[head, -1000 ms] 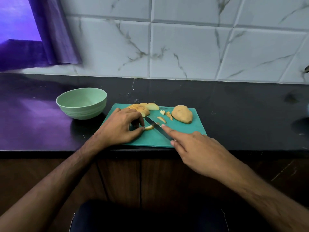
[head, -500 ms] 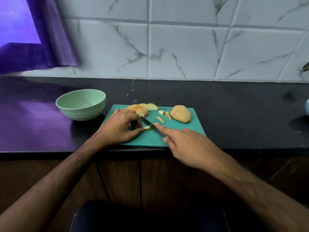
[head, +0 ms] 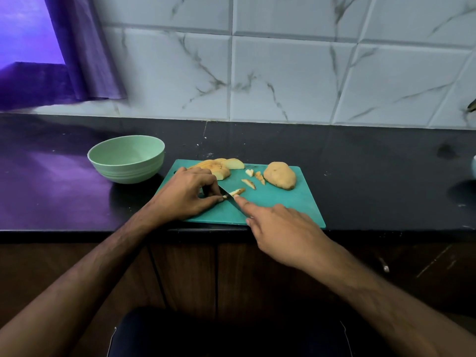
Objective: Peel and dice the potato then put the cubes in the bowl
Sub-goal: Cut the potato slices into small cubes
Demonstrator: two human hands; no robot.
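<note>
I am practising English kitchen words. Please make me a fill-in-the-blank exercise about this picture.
1. The right hand holds a ___.
2. The left hand steadies a potato strip on the green ___.
3. The bowl stands to the ___ of the board.

Missing words: knife; cutting board; left

1. Your unpeeled potato half (head: pixel 280 175) lies cut side down at the board's far right.
2. Your slices (head: pixel 219 168) are fanned at the far left of the board.
3. A thin strip (head: pixel 236 192) lies under your knife (head: pixel 229 194); small bits (head: pixel 253 177) sit between.
4. Your pale green bowl (head: pixel 126 158) stands upright, empty, on the bench left of the board.
</note>
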